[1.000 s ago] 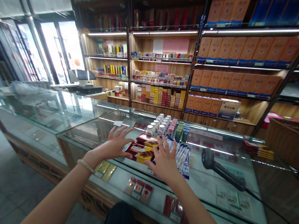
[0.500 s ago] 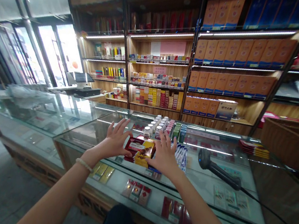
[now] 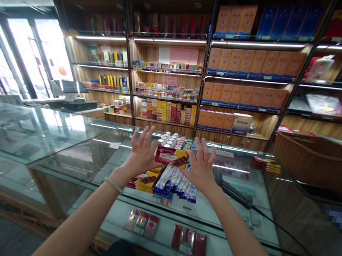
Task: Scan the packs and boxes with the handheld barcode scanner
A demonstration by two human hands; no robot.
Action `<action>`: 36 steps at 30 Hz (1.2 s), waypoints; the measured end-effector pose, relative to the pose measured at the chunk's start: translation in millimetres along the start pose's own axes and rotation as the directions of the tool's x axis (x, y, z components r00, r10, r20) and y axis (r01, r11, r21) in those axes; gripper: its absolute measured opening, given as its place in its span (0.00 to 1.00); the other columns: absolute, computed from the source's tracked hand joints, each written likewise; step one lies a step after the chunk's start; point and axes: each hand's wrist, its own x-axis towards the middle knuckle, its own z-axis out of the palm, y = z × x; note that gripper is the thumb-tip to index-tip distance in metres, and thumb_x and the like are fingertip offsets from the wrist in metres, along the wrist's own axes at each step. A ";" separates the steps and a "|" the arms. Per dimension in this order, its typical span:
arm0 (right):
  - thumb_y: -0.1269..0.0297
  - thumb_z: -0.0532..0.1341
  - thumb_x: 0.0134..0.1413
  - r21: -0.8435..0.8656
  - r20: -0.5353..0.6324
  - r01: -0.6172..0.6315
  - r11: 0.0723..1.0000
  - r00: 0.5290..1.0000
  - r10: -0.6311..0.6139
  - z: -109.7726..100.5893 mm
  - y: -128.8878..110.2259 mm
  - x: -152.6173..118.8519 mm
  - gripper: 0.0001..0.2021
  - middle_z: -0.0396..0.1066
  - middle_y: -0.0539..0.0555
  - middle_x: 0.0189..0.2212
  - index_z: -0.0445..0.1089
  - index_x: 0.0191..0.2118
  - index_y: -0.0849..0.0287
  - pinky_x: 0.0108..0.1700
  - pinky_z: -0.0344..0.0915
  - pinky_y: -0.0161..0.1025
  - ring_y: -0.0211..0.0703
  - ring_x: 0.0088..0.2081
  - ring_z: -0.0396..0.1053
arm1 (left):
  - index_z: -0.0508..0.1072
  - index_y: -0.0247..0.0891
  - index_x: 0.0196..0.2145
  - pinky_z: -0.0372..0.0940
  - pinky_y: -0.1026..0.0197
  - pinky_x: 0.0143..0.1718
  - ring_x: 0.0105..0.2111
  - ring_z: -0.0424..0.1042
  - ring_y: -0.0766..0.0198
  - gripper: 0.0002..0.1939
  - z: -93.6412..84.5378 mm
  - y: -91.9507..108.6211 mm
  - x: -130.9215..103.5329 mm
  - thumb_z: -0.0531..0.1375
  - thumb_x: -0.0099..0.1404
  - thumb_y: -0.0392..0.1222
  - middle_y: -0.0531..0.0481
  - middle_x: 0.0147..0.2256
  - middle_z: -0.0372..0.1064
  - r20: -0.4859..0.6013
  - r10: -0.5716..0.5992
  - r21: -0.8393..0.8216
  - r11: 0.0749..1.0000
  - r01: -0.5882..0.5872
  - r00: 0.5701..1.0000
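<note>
"Where's the packet?"

"Held up between the hands. From the left: the left hand [image 3: 141, 156], the packet [image 3: 166, 156], then the right hand [image 3: 201, 171]."

"Which hand is nearer?"

"Neither; each looks to touch an end. The long axis runs crosswise, hand to hand, with the red part on the left and the yellow on the right."

"So both are grasping it?"

"It looks so: the left pinches the red end, the right the yellow end, other fingers fanned out."

"What's lower down?"

"A pile [image 3: 147, 181] of similar wrappers below the left hand, then blue-and-white sticks [image 3: 176, 182] to its right. Bottles [image 3: 169, 140] stand beyond the packet."

"Any containers?"

"On the left the glass case [image 3: 69, 158] begins, and it runs on under the hands. Inside, near the front, lie some small packs [image 3: 141, 223], then dark red packs [image 3: 189, 241]."

"And farther right?"

"The scanner [image 3: 235, 193], lying just past the right hand, then the brown basket [image 3: 316, 164]. Its wall hides the inside, so I can't tell what it holds."
</note>
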 end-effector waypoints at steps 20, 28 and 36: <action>0.49 0.67 0.55 -0.165 -0.088 -0.119 0.979 0.991 0.105 -20.5 128.0 -13.1 0.28 0.43 0.63 0.75 0.70 0.59 0.54 0.70 0.26 0.69 0.63 0.74 0.36 | 0.73 0.40 0.53 0.32 0.28 0.70 0.73 0.42 0.35 0.34 52.9 106.7 87.7 0.75 0.51 0.54 0.30 0.74 0.39 -0.058 0.078 -0.082 0.993 -0.083 0.995; 0.51 0.67 0.55 -0.251 -0.115 -0.123 0.960 0.989 0.097 -20.6 171.3 -13.0 0.29 0.44 0.64 0.74 0.69 0.59 0.56 0.71 0.27 0.68 0.63 0.74 0.37 | 0.72 0.41 0.54 0.30 0.26 0.69 0.73 0.41 0.35 0.32 90.6 141.4 113.4 0.72 0.55 0.54 0.30 0.74 0.36 -0.114 0.014 -0.168 0.985 -0.033 0.993; 0.51 0.65 0.57 -0.273 -0.106 -0.100 0.957 0.992 0.074 -17.4 194.0 -14.2 0.27 0.47 0.64 0.74 0.69 0.59 0.57 0.71 0.27 0.67 0.62 0.74 0.39 | 0.72 0.42 0.53 0.33 0.25 0.69 0.73 0.41 0.35 0.32 109.7 159.6 124.7 0.73 0.54 0.52 0.30 0.74 0.38 -0.112 -0.024 -0.184 0.983 0.003 0.993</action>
